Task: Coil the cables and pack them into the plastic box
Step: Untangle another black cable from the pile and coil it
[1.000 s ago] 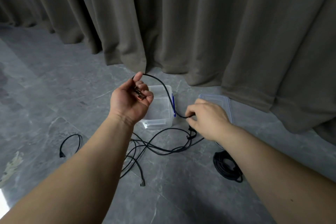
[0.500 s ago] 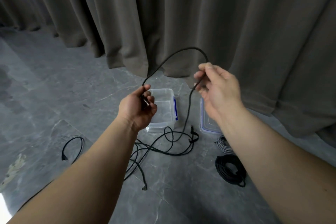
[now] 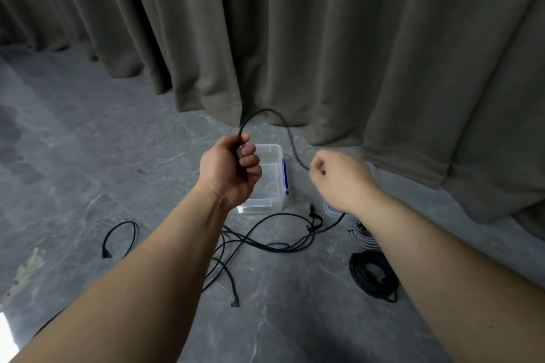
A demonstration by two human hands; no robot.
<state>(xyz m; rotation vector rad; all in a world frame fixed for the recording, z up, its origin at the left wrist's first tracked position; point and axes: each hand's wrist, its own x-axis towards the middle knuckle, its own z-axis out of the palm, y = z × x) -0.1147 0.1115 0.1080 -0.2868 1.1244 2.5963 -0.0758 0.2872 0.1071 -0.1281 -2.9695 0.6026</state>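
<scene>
My left hand (image 3: 233,169) grips one end of a black cable (image 3: 267,111) in a fist above the clear plastic box (image 3: 272,183). The cable arches up from the fist and drops to my right hand (image 3: 339,178), which pinches it lower down. From there it runs to the loose black tangle (image 3: 265,240) on the floor. The box stands open, with a blue clip on its right side. Its lid (image 3: 328,208) lies to the right, mostly hidden by my right hand.
A coiled black cable (image 3: 373,277) and a coiled grey cable (image 3: 364,234) lie on the floor at right. A short black cable end (image 3: 119,237) curls at left. Grey curtains (image 3: 324,38) hang close behind the box. The floor is grey stone.
My right hand has come down from head height to beside the box, still on the cable. The loop between my hands has shrunk. My left fist has closed tighter.
</scene>
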